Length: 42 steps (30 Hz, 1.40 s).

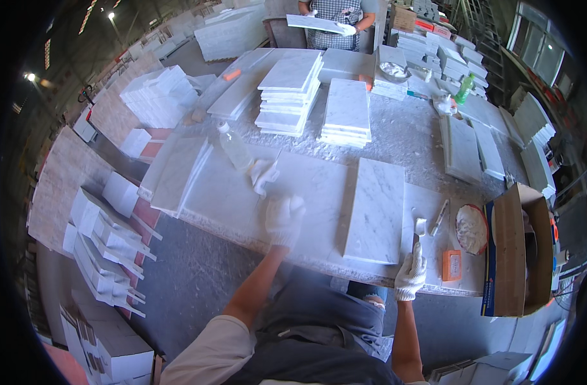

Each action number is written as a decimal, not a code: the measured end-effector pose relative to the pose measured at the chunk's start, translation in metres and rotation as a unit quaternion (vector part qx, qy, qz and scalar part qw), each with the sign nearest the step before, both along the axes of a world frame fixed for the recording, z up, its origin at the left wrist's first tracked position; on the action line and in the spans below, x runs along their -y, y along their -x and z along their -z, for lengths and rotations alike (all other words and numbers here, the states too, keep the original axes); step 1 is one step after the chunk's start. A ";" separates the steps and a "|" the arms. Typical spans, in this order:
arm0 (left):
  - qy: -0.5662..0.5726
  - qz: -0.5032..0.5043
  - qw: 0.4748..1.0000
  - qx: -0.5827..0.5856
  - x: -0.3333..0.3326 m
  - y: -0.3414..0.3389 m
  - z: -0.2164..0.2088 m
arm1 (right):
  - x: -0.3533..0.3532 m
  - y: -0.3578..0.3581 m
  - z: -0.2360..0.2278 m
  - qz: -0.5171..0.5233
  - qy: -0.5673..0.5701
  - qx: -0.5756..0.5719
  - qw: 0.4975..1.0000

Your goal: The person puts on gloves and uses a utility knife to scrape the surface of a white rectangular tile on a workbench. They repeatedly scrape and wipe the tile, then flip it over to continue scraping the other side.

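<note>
My left hand, in a white glove, is over the pale stone surface near the table's front edge; motion smears its fingers. A crumpled white cloth lies just beyond it, beside a clear squeeze bottle. At the table edge, my gloved right hand is closed around the handle end of a small putty knife, whose whitish blade points away from me. To the left of that hand lies a grey-veined marble slab. A pen-like tool, an orange block and a bowl of white paste sit to its right.
Stacks of marble tiles stand farther back, with another stack beside them. An open cardboard box occupies the right edge. White blocks rest on a rack at left. Across the table, a gloved person holds a slab.
</note>
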<state>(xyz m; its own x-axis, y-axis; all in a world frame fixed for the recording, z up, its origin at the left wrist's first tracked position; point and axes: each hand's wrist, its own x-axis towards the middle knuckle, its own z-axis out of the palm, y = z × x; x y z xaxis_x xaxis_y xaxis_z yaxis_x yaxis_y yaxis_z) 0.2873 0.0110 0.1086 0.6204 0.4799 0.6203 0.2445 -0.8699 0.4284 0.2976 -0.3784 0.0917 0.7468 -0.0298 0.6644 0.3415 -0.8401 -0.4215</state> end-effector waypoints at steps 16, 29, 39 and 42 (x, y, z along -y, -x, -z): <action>-0.056 -0.005 0.998 0.037 -0.004 -0.003 0.007 | -0.001 0.001 0.002 0.019 -0.066 -0.077 0.995; 0.014 0.004 1.000 0.002 -0.001 0.000 0.004 | -0.001 -0.004 0.014 0.048 -0.082 -0.098 0.991; 0.113 0.023 0.992 -0.041 -0.002 0.002 -0.008 | -0.016 0.008 -0.012 0.048 -0.107 -0.063 0.991; 0.113 0.030 0.992 -0.056 -0.004 0.001 -0.007 | -0.015 0.011 -0.017 0.045 -0.086 -0.044 0.994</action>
